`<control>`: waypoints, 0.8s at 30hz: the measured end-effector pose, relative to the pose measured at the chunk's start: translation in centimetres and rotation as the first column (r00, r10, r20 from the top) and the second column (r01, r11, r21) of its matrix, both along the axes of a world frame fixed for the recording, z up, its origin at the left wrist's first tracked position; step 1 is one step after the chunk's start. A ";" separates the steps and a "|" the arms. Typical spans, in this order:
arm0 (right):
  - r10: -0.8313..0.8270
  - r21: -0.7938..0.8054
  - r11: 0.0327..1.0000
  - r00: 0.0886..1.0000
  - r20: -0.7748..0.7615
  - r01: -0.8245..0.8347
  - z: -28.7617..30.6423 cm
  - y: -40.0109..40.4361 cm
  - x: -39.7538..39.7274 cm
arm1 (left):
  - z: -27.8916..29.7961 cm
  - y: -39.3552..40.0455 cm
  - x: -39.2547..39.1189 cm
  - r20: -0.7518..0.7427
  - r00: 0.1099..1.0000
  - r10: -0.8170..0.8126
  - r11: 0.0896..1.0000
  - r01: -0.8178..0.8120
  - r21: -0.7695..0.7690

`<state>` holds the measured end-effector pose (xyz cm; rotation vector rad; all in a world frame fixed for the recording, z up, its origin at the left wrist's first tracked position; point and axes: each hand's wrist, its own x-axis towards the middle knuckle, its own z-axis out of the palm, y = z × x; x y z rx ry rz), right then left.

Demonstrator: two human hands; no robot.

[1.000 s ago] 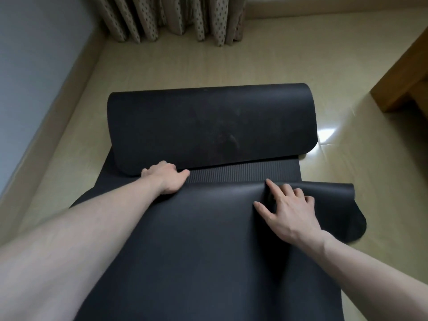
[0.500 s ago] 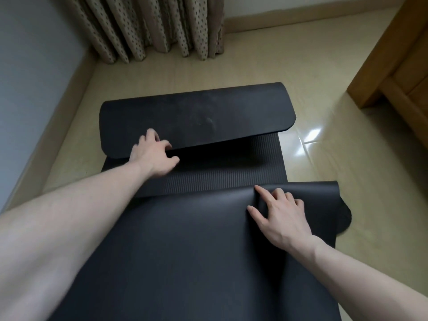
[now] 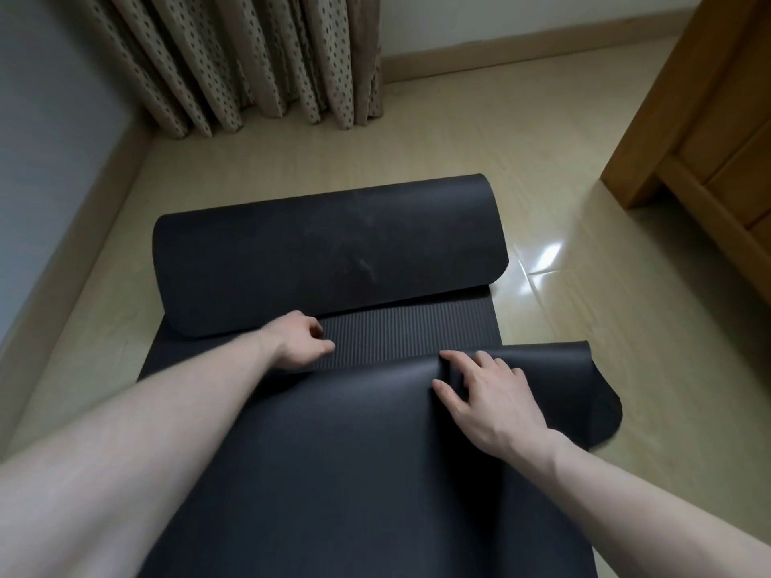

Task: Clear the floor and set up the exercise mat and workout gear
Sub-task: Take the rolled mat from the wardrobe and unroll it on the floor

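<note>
At the left edge of the frame a grey wall [image 3: 50,131] is seen, met along its foot by a pale baseboard [image 3: 79,227] that runs diagonally toward the upper middle. A spotted curtain [image 3: 250,60] hangs in folds at the top, its hem reaching the floor [image 3: 417,148], which is pale and glossy.

A black exercise mat [image 3: 333,473] is spread across the lower middle of the frame and lies on the floor. Its far end is curled back over itself in a broad flap across the centre, and a ribbed band of the mat is exposed just below that flap.

The left hand [image 3: 298,342] is placed at the near edge of the flap, left of centre, on the ribbed band; its fingers are curled in, and whether the edge is actually pinched cannot be told.

The right hand [image 3: 488,398] is laid on the near fold of the mat, right of centre, with fingers spread and straight, pressing down beside a crease.

A bright glare is reflected on the floor to the right of the flap. A wooden cabinet [image 3: 709,118] stands at the upper right.
</note>
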<state>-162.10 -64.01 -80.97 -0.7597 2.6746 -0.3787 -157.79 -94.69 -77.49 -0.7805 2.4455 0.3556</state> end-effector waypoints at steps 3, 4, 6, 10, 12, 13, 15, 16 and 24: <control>-0.003 -0.028 1.000 0.999 0.037 0.004 -0.1 -0.3 -1.0 | -2.2 0.5 -0.1 -0.030 0.996 0.086 0.996 -0.086 0.006; -0.002 -0.034 0.999 0.999 0.052 0.004 -0.2 -0.2 -1.2 | -2.4 0.5 -0.2 -0.024 0.996 0.090 0.996 -0.091 -0.004; 0.012 -0.037 0.999 0.997 0.080 -0.009 -0.5 0.0 -1.2 | -2.7 0.0 -0.8 -0.038 0.994 0.106 0.994 -0.107 -0.025; 0.046 -0.032 0.999 0.990 0.130 -0.042 -0.8 0.1 -1.6 | 0.0 -2.3 -3.1 -0.349 0.934 0.078 0.985 -0.126 -0.118; 0.048 -0.032 0.999 0.987 0.155 -0.043 -0.8 0.1 -1.7 | 1.9 -3.4 -4.2 -0.496 0.867 0.056 0.978 -0.147 -0.147; 0.047 -0.032 0.999 0.985 0.163 -0.042 -0.7 0.0 -1.8 | 2.4 -3.9 -4.5 -0.513 0.857 0.056 0.979 -0.148 -0.140; 0.044 -0.032 0.999 0.985 0.165 -0.039 -0.5 -0.1 -1.9 | 2.6 -4.6 -4.3 -0.446 0.894 0.040 0.990 -0.095 -0.102; 0.047 -0.031 0.999 0.986 0.161 -0.042 -0.3 -0.1 -2.0 | 2.3 -4.6 -4.0 -0.387 0.922 0.007 0.996 -0.041 -0.080; 0.047 -0.043 0.998 0.983 -0.177 -0.055 0.4 2.6 -4.1 | 2.5 0.5 4.4 0.038 0.976 -0.216 0.922 0.191 0.337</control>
